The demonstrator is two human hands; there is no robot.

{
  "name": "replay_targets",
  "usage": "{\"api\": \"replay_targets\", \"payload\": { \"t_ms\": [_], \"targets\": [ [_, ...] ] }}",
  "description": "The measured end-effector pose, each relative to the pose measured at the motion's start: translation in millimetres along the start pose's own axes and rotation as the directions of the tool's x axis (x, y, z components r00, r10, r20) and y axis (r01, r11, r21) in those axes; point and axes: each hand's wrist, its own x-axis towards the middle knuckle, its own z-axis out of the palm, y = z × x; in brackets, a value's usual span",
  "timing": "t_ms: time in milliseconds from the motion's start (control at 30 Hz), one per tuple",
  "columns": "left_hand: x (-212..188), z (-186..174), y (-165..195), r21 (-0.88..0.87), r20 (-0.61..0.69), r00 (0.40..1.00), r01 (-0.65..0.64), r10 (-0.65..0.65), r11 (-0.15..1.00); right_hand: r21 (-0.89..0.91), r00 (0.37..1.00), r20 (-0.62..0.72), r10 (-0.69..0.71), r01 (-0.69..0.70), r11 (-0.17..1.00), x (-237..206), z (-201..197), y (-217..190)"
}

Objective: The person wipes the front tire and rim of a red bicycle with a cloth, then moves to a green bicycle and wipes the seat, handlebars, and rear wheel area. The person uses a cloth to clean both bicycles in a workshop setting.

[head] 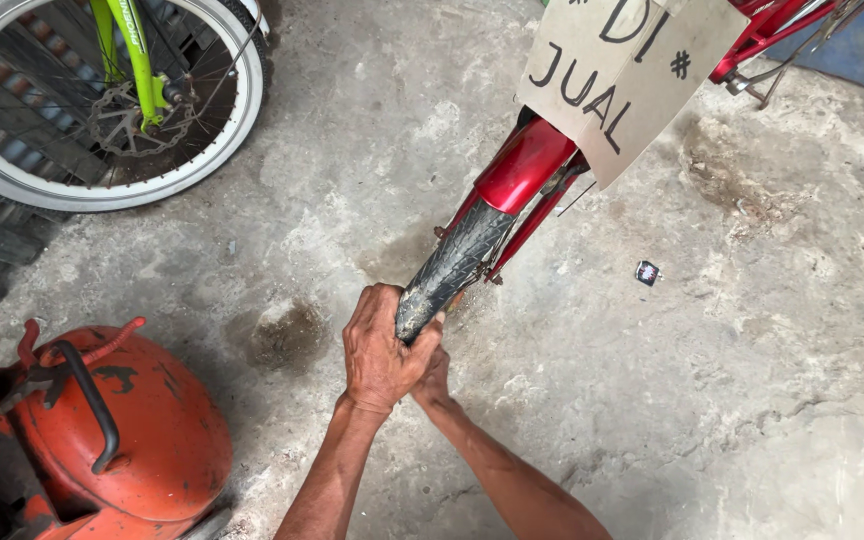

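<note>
A red bicycle stands in front of me, its grey tyre (pixel 457 262) running down from under a red mudguard (pixel 522 165). My left hand (pixel 377 345) is wrapped over the lower end of the tyre. My right hand (pixel 435 378) grips the same tyre from underneath and is mostly hidden behind the left hand. A cardboard sign (pixel 622 70) with handwriting hangs over the mudguard.
An orange air tank (pixel 137 430) with a black handle sits at the lower left. Another wheel with a white rim (pixel 102 195) and a green fork stands at the upper left. A small dark object (pixel 647 272) lies on the stained concrete floor (pixel 732 380).
</note>
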Motion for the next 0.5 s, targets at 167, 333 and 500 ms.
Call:
{"api": "replay_targets", "payload": {
  "t_ms": [167, 333, 500],
  "targets": [
    [-1.8, 4.7, -6.6, 0.008, 0.014, 1.0, 0.015, -0.015, 1.0, -0.094, 0.991, 0.082, 0.11, -0.102, 0.99, -14.4, -2.1, -23.5],
    [-3.7, 5.4, -6.7, 0.0, 0.03, 0.998, 0.054, -0.054, 0.999, -0.039, 0.898, 0.273, 0.344, -0.347, 0.937, -27.9, -19.7, -80.4],
    [-2.2, 1.9, -1.2, 0.006, 0.02, 0.999, 0.025, -0.025, 1.0, 0.107, 0.879, 0.312, 0.36, -0.409, 0.906, -38.4, -50.9, -134.0]
  ]
}}
